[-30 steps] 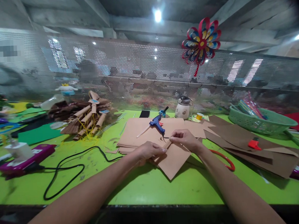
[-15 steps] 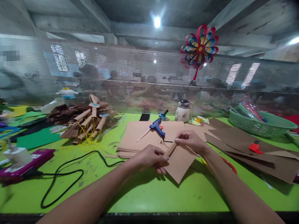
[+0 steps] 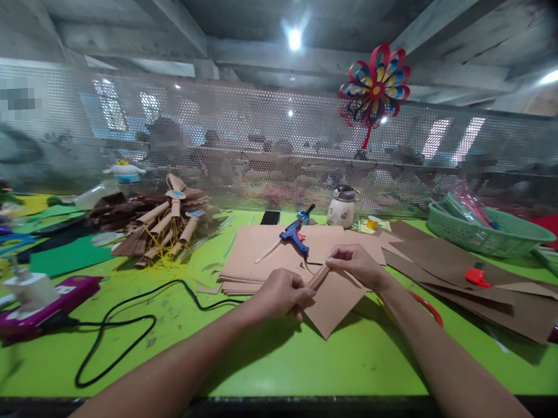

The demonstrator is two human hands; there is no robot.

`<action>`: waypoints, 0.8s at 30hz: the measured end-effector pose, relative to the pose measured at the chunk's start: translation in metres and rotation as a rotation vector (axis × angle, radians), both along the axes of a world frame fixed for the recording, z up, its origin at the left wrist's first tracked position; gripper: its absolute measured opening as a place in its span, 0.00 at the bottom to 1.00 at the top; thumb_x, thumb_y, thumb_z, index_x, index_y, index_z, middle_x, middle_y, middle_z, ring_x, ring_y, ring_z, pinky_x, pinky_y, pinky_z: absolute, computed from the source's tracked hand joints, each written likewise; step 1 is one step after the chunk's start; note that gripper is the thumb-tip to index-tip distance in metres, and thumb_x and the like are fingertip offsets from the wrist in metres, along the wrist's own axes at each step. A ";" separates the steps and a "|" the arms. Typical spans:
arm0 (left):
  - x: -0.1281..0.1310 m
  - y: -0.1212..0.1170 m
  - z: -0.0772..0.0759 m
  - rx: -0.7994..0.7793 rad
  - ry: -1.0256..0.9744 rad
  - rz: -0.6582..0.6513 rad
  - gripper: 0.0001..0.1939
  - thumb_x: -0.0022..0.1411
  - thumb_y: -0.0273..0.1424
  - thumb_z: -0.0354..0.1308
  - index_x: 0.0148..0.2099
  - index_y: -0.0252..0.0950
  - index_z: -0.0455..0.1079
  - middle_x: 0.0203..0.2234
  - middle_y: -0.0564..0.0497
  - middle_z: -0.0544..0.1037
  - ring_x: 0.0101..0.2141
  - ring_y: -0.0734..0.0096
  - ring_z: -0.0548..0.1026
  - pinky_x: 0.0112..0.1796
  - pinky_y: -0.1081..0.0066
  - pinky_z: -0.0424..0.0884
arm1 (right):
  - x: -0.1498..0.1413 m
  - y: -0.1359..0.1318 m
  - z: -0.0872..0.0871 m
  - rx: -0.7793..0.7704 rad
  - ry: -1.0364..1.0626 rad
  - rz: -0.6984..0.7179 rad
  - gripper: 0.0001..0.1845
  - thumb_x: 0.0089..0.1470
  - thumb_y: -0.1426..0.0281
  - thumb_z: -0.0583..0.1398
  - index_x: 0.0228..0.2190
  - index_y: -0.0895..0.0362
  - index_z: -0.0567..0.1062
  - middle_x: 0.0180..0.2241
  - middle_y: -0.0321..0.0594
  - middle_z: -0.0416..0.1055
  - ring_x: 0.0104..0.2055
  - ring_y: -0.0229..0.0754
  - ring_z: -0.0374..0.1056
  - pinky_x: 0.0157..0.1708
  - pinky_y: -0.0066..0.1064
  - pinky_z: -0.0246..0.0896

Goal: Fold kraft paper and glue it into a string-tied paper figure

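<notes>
Between my hands is a sheet of tan craft paper, its upper-left edge folded or rolled into a narrow strip. My left hand pinches the lower end of that strip, thumb on top. At the upper end, my right hand grips the strip between thumb and fingers. The paper's lower corner hangs just above the green table. Just beyond my hands, a blue glue gun rests on a stack of tan paper, nozzle toward the left.
A purple power strip with a black cord lies left, near bundled rolled-paper pieces. To the right are brown sheets, a red-orange cutter-like tool and a green basket. Scissors with an orange handle lie partly under my right forearm. A jar stands behind.
The paper's lower corner has swung slightly up and left. My left fingers have curled in a little more. Both hands keep their hold on the strip.
</notes>
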State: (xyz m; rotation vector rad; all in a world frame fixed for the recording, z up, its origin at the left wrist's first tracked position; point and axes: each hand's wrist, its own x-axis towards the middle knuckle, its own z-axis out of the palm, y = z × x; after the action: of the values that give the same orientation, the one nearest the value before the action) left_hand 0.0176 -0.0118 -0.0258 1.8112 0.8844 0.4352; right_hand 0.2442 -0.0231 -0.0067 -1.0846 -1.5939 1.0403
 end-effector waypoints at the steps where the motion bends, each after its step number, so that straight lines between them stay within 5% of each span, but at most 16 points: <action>1: 0.000 0.001 -0.002 0.002 0.008 -0.006 0.21 0.51 0.47 0.56 0.30 0.30 0.69 0.19 0.47 0.74 0.19 0.68 0.74 0.18 0.76 0.62 | 0.000 0.000 -0.001 0.000 -0.007 -0.001 0.13 0.43 0.63 0.65 0.25 0.60 0.74 0.24 0.35 0.68 0.27 0.35 0.61 0.29 0.27 0.55; 8: 0.001 0.001 -0.005 0.014 -0.001 -0.059 0.19 0.54 0.44 0.52 0.30 0.31 0.67 0.17 0.48 0.72 0.19 0.67 0.74 0.19 0.74 0.64 | -0.001 0.000 0.000 -0.003 -0.003 -0.017 0.13 0.42 0.63 0.65 0.25 0.60 0.73 0.23 0.34 0.68 0.26 0.34 0.61 0.28 0.27 0.54; 14: 0.003 -0.001 0.002 0.011 -0.035 -0.064 0.20 0.53 0.44 0.56 0.35 0.29 0.69 0.28 0.41 0.77 0.22 0.69 0.74 0.22 0.73 0.65 | 0.001 -0.002 0.004 0.011 -0.011 -0.014 0.12 0.42 0.64 0.65 0.25 0.61 0.74 0.24 0.35 0.69 0.26 0.34 0.61 0.28 0.27 0.55; 24: 0.003 -0.012 0.008 0.314 0.032 0.000 0.18 0.59 0.41 0.49 0.33 0.31 0.71 0.25 0.44 0.76 0.24 0.69 0.71 0.24 0.73 0.60 | 0.004 -0.005 0.011 0.105 -0.008 -0.064 0.10 0.45 0.65 0.64 0.27 0.59 0.75 0.25 0.35 0.69 0.28 0.35 0.64 0.30 0.27 0.58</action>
State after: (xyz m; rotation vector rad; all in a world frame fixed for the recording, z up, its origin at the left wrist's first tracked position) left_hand 0.0204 -0.0238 -0.0180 2.1083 0.8743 0.5719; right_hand 0.2480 -0.0281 0.0041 -1.0630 -1.5911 0.9011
